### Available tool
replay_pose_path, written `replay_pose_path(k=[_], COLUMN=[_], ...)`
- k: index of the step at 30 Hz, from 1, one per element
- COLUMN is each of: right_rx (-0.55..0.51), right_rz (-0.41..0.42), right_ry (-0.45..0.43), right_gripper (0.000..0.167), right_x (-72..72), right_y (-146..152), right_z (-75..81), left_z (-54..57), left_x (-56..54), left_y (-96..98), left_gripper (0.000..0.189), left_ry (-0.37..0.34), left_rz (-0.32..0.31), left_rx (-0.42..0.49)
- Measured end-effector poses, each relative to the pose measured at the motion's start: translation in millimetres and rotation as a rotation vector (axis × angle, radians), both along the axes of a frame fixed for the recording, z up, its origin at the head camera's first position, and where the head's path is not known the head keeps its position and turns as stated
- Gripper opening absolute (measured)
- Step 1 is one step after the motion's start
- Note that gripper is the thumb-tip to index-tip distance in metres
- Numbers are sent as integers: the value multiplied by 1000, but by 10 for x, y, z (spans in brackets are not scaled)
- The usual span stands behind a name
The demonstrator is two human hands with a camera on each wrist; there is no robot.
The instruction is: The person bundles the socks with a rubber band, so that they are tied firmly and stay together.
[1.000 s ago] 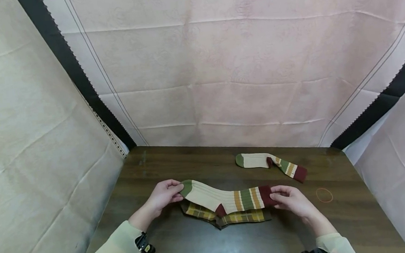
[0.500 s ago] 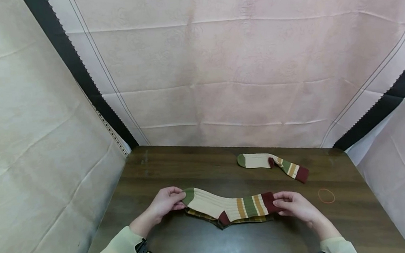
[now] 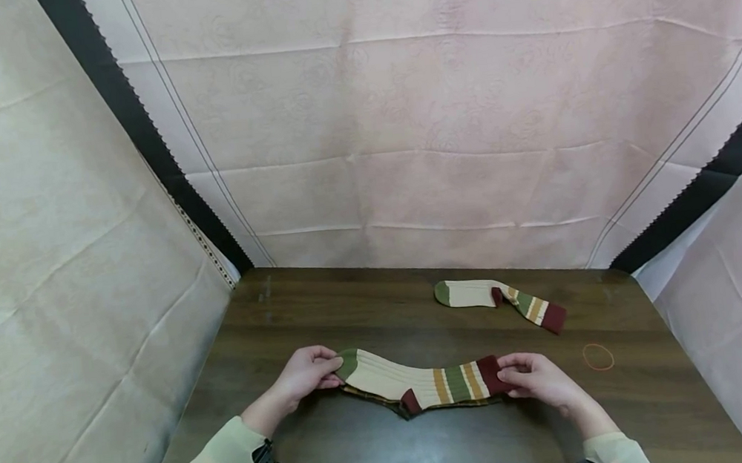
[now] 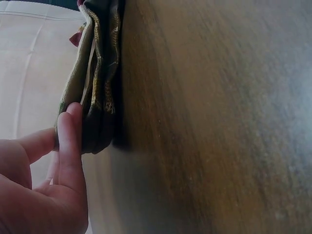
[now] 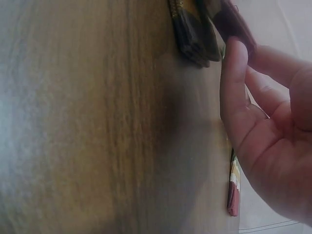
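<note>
A cream sock with green toe, maroon heel and cuff, and mustard and green stripes is stretched sideways between both hands. My left hand pinches its green toe between thumb and fingers. At the other end my right hand pinches the maroon cuff. Beneath it lie dark plaid socks, stacked in layers on the table and mostly covered in the head view. From the right wrist view, the maroon cuff sits slightly above the plaid socks' ends.
A matching striped sock lies bent on the brown wooden table toward the back right. Near my right hand is a thin orange rubber band. Pale cloth walls enclose the table at the back and sides.
Both hands have brought the striped sock down and nearer to me, over the plaid socks, which are now almost fully covered. The other striped sock and the rubber band stay put.
</note>
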State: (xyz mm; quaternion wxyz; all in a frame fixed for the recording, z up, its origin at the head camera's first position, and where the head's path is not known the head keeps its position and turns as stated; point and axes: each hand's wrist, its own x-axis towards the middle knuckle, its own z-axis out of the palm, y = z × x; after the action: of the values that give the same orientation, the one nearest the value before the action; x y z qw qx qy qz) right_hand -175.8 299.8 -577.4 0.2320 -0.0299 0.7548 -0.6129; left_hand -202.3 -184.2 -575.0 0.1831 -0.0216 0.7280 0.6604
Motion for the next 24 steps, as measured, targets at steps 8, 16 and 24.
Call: replay_pose_path(k=[8,16,24], right_rx=[8,19,35], right_rz=[-14,-22,-5], right_ry=[13,25,17], right_gripper=[46,45,46], right_x=[-4,-8,25], right_y=[-30,-52,-83], right_z=[-21,-24,-38], left_z=[-2,43,-7], left_x=[-4,15,36], left_y=[11,5,-7], left_gripper=[22,22,20], left_ry=[0,10,-6], left_rz=[23,38,34], left_rx=[-17,14,-8])
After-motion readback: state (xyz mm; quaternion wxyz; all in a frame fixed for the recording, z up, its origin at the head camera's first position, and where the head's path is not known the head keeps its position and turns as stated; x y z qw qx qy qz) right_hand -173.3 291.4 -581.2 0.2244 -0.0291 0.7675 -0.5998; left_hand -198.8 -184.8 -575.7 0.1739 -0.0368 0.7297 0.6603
